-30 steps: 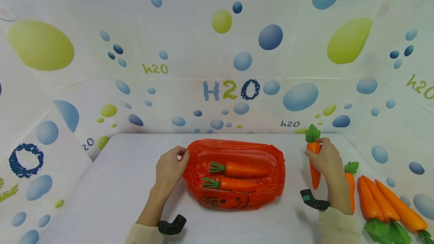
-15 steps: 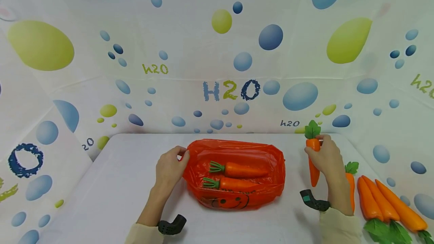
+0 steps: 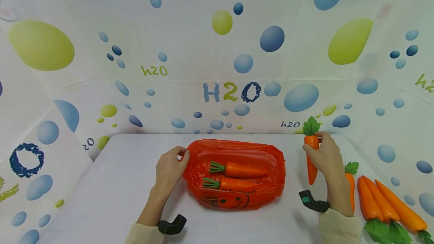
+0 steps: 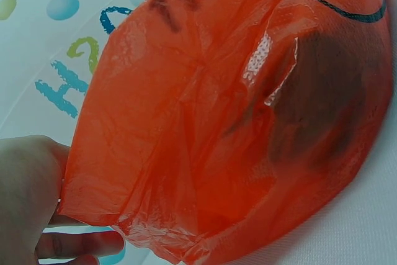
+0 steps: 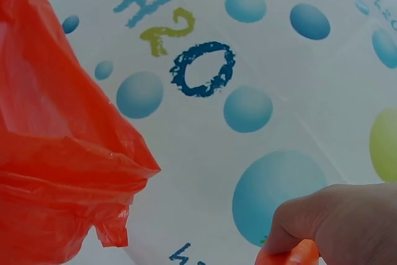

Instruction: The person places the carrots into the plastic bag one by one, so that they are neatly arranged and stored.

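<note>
White counter point(image 3: 118, 176) | Red bag point(image 3: 244, 153) pinched at its edge by left hand point(image 3: 171, 165) | Held carrot point(image 3: 311, 168) gripped, leaves up, by right hand point(image 3: 326, 155) | Two carrots point(image 3: 245, 170) seen inside bag

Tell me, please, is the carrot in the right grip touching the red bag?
Apart. The head view shows it: a strip of white tabletop is visible between the right end of the red bag and the held carrot.

Got a white, lightly creased backdrop sheet point(image 3: 190, 33), all blue and lime-green bubbles point(image 3: 301, 97) plus scribbly H2O lettering point(image 3: 230, 92), running behind and along both sides of a flat white bench point(image 3: 112, 183).
</note>
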Demonstrator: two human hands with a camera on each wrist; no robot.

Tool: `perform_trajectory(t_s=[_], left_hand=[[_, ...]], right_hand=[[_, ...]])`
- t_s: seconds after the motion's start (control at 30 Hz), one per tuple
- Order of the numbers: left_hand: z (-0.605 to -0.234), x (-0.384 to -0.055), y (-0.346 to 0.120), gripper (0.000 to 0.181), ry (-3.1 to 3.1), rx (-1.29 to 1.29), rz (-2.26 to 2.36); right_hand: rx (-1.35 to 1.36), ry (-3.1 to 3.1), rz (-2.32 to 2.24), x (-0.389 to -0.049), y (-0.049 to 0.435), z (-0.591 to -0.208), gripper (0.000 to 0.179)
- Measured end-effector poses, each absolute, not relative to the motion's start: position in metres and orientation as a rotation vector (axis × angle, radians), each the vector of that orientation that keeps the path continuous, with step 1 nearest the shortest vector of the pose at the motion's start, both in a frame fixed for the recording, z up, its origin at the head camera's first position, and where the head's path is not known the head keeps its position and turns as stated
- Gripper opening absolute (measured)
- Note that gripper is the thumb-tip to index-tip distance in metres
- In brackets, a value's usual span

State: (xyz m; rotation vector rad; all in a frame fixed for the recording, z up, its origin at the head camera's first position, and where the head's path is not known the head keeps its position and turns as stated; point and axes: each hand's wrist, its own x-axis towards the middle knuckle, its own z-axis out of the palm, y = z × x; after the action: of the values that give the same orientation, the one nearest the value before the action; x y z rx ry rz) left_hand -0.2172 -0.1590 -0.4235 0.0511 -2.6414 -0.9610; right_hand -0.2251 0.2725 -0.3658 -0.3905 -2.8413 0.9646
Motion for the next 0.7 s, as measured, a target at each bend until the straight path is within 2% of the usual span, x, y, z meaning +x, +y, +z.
perform_trajectory(t_s=[0.7], left_hand=[[-0.425, -0.219, -0.161, 0.023, -2.638, 0.045, -0.987]], right_hand=[[-0.295, -2.745, 1.001, -0.220, 0.253, -0.353, 0.069]])
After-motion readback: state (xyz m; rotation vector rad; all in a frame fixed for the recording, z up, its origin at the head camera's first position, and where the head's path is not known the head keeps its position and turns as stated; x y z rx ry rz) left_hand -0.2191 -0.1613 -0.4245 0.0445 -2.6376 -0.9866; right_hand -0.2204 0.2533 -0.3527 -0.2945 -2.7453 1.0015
